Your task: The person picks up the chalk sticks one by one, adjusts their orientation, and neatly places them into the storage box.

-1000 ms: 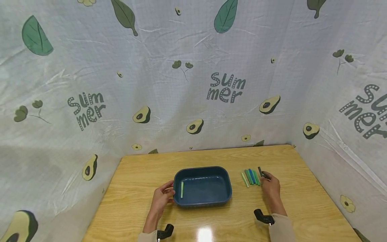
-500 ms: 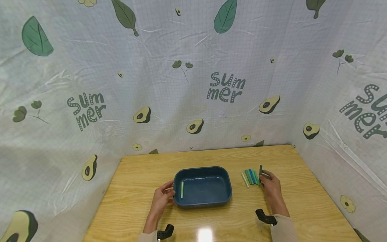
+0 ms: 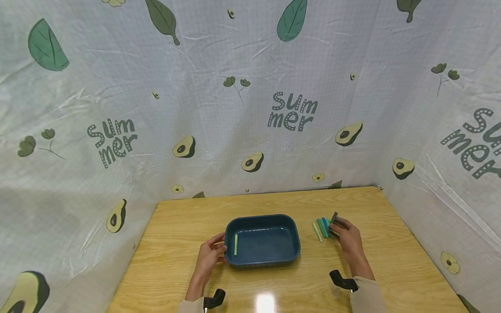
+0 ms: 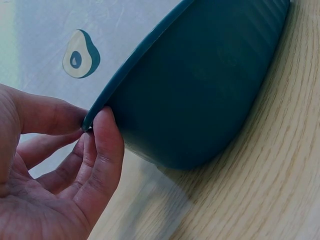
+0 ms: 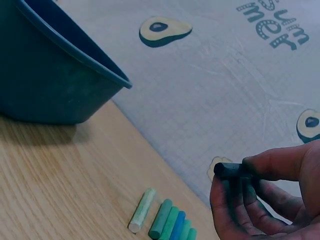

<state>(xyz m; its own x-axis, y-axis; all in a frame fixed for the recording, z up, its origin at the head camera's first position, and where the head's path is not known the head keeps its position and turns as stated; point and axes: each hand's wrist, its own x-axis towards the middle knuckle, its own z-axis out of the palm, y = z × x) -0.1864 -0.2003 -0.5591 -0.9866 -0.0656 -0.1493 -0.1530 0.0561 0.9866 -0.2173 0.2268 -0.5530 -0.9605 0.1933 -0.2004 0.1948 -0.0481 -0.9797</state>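
1. Faces a pale sheet (image 3: 219, 108) printed with leaves, avocados and "summer", beyond the table's far edge.
2. Works at a wood-grained table (image 3: 176, 230).
3. Has a dark blue tray (image 3: 270, 248) set mid-table, well in from both side edges.
4. Pinches the tray's left rim with the left hand (image 3: 209, 257), thumb and fingertips narrowed on it.
5. Holds, between thumb and fingers of the right hand (image 3: 350, 240), a tilted dark stick (image 3: 334, 217), between tray and table's right edge.
6. Has green and blue sticks (image 3: 322, 228) side by side just left of that hand, a pale stick (image 3: 317, 233) slightly apart at their left.
7. Has one light green stick (image 3: 236, 244) inside the tray, near its left end.
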